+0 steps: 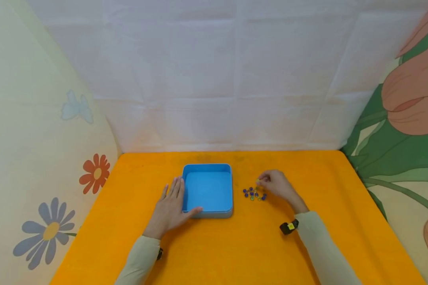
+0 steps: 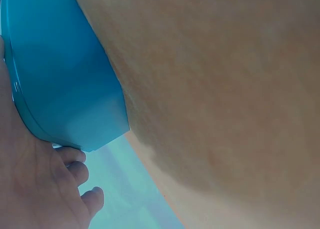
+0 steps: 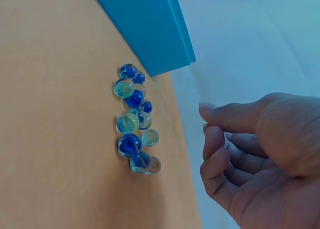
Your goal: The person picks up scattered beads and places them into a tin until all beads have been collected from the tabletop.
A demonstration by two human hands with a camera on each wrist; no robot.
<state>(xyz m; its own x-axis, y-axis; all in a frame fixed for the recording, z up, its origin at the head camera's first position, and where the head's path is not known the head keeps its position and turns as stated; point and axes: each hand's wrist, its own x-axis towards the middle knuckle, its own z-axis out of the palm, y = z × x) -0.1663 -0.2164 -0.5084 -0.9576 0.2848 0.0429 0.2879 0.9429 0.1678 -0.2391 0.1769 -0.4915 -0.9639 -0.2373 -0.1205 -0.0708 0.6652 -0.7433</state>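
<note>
A square blue box (image 1: pixel 207 190) with low walls stands on the orange table. My left hand (image 1: pixel 170 206) rests against its left side, fingers straight and thumb across the front rim; the left wrist view shows this hand (image 2: pixel 37 179) along the box's wall (image 2: pixel 70 69). Several glass marbles (image 1: pixel 251 194), blue, clear and yellow-green, lie clustered to the box's right. Just above their far right side, my right hand (image 1: pixel 276 184) pinches a small yellowish marble (image 1: pixel 258 181) between thumb and fingertips. From the right wrist, the hand (image 3: pixel 255 154) hides that marble, beside the loose marbles (image 3: pixel 131 123).
The orange cloth-covered table (image 1: pixel 235 253) runs back to a creased white sheet (image 1: pixel 235 79). Flower-patterned cloths hang on the left (image 1: pixel 39 158) and right (image 1: pixel 406 158). A dark wrist camera (image 1: pixel 289 227) sits at the right cuff.
</note>
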